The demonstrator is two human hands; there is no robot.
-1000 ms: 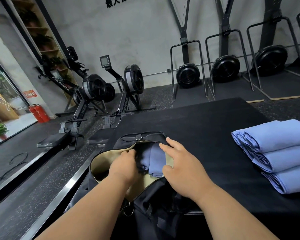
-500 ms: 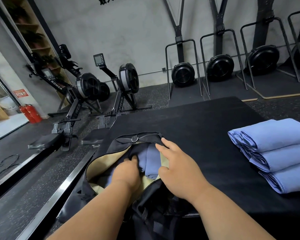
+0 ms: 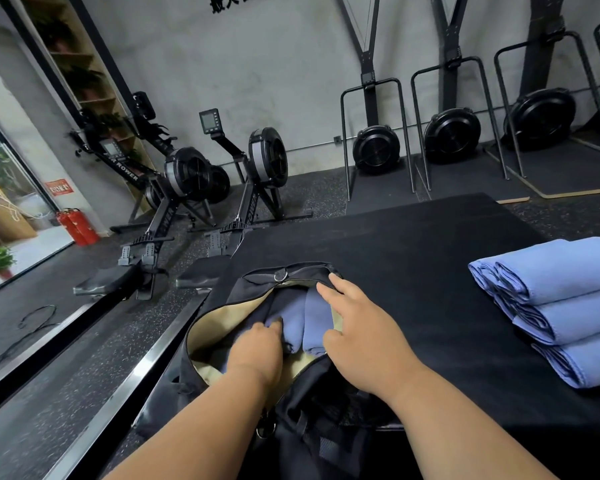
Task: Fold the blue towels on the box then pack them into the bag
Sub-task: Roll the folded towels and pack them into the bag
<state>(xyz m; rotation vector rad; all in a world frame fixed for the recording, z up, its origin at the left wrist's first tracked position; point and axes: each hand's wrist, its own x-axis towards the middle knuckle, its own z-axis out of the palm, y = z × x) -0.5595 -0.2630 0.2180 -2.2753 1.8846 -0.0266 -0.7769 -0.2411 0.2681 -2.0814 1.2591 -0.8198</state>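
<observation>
Fingers (image 3: 333, 289) of the right hand (image 3: 361, 337) lay nearly straight and a little spread, the longest reaching the far rim of the bag's opening while the thumb angled in toward the cloth; they curled round nothing and seemed only to rest on the right edge of the opening. The left hand (image 3: 257, 348) was down inside the bag (image 3: 305, 403), knuckles up, its fingers bent against the left side of the folded blue towels in the bag (image 3: 303, 318); whether it pinched the cloth or merely pushed on it could not be told, since the fingertips were hidden. Those towels stood side by side as two rolls in the middle of the opening, with the tan lining showing to their left and near side. The black bag sat at the near left corner of the black box (image 3: 395, 244), its zipper parted and a metal ring on its far rim. On the right side of the box, well apart from the bag, lay a stack of folded blue towels (image 3: 565, 306), three deep, their folded ends facing left. Beyond the box, rowing machines (image 3: 187, 188) stood on the speckled floor at the far left, and red fire extinguishers (image 3: 78, 226) sat by the glass door.
</observation>
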